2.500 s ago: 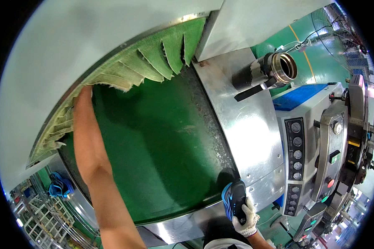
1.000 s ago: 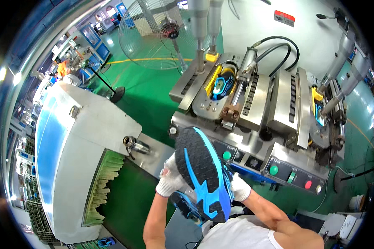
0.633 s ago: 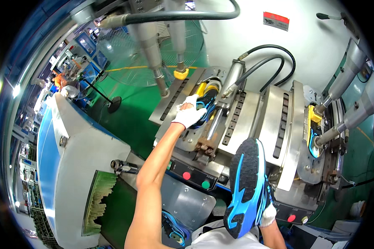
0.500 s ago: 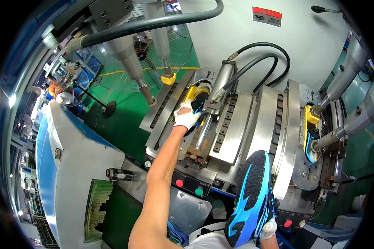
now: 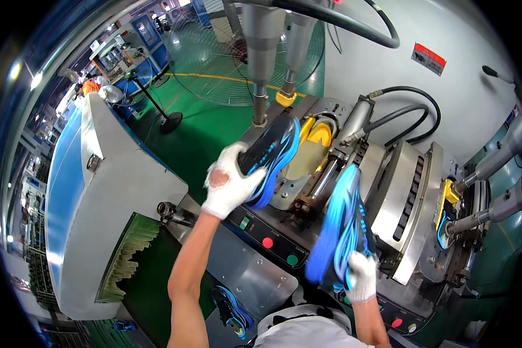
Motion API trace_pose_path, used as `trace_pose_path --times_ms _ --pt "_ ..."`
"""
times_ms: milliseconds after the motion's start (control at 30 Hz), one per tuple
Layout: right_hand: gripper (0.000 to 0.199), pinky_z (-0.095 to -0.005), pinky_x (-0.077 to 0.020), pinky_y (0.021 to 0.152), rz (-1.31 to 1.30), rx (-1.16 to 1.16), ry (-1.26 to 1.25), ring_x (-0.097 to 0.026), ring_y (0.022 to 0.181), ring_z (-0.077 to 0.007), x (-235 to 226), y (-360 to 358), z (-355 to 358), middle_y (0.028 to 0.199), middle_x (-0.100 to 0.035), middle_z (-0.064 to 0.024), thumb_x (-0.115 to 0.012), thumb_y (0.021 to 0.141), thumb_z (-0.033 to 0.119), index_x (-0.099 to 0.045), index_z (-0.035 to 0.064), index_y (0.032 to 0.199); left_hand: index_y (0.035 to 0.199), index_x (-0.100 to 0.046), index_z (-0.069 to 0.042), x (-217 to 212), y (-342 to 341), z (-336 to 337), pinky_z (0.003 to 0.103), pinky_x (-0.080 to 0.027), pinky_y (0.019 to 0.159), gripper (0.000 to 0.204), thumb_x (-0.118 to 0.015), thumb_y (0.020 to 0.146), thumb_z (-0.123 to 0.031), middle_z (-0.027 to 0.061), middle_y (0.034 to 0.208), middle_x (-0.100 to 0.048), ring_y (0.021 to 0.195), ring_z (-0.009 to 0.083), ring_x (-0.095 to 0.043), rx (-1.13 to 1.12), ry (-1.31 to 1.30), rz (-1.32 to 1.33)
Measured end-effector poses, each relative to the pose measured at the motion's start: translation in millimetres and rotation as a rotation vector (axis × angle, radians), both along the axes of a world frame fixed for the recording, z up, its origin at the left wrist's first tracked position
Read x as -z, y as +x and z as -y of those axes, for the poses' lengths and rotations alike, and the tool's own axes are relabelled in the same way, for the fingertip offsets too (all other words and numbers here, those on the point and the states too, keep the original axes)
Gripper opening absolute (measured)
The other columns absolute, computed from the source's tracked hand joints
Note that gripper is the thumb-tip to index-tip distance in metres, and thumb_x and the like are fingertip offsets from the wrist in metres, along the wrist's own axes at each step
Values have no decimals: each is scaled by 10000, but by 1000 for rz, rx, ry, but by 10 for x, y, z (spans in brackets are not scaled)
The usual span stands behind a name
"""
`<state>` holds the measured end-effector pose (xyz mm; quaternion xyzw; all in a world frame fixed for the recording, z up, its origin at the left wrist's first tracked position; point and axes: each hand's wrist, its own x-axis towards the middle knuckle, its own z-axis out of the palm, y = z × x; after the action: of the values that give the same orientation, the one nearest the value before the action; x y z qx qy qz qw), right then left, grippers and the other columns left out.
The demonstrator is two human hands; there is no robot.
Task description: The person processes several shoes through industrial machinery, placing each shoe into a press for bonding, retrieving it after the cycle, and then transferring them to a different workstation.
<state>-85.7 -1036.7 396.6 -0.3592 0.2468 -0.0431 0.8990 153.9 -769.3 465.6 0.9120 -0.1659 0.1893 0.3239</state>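
My left hand (image 5: 229, 180), in a white glove with a worn patch on its back, is closed round a black and blue shoe (image 5: 275, 153). That shoe is held up just left of the machine's left station, where a yellow-edged mould (image 5: 307, 156) lies bare. My gloved right hand (image 5: 362, 276) grips the heel end of a second blue and black shoe (image 5: 339, 226), tilted with its toe up in front of the machine. Some of the right fingers are hidden behind this shoe. At the right station another shoe (image 5: 442, 231) sits under yellow-tipped press rods.
Metal press rods (image 5: 260, 75) hang over the left station. Red and green buttons (image 5: 267, 243) line the front panel. One more shoe (image 5: 233, 313) lies low by my lap. At left stands a grey machine housing (image 5: 127, 191) with a green brush-like opening; a fan stand (image 5: 171, 122) is behind.
My left hand has lifted the shoe out of the left station and brought it toward me. The right-hand shoe has turned from sole to side and risen. My view has shifted left.
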Motion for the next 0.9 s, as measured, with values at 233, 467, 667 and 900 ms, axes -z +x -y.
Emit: trace_pose_path --times_ms 233,467,667,900 --pt "73 -371 -596 653 53 -263 -40 -669 711 -207 -56 2594 -727 853 -672 -58 -686 872 73 -647 73 933 1084 -645 -37 765 -1894 -1667 428 -532 879 533 -884 654 -243 155 1059 -659 989 345 -666 -552 -42 -303" --pt "107 -424 -571 612 -59 -503 -2428 -701 725 -317 1255 3952 -187 855 -725 -133 -741 768 139 -738 85 860 1168 -600 -4 1670 -3572 -2364 438 -514 920 603 -853 661 -209 195 1116 -659 1026 371 -655 -1159 31 -582" --pt "241 -473 -575 792 -55 -934 -2576 -732 937 -323 1177 4204 -565 1028 -762 -104 -699 795 303 -785 169 976 1222 -605 -24 2258 -4745 -2413 420 -508 954 652 -861 706 -330 167 1082 -666 1054 345 -644 -1474 144 -633" --pt "227 -469 -590 734 -291 -573 -831 -691 849 -271 1737 5070 682 970 -687 -65 -737 881 247 -672 158 1079 1330 -551 -44 3007 -4620 -2039 436 -490 1008 752 -871 705 -312 209 1243 -647 1136 369 -640 -1400 -352 -717"
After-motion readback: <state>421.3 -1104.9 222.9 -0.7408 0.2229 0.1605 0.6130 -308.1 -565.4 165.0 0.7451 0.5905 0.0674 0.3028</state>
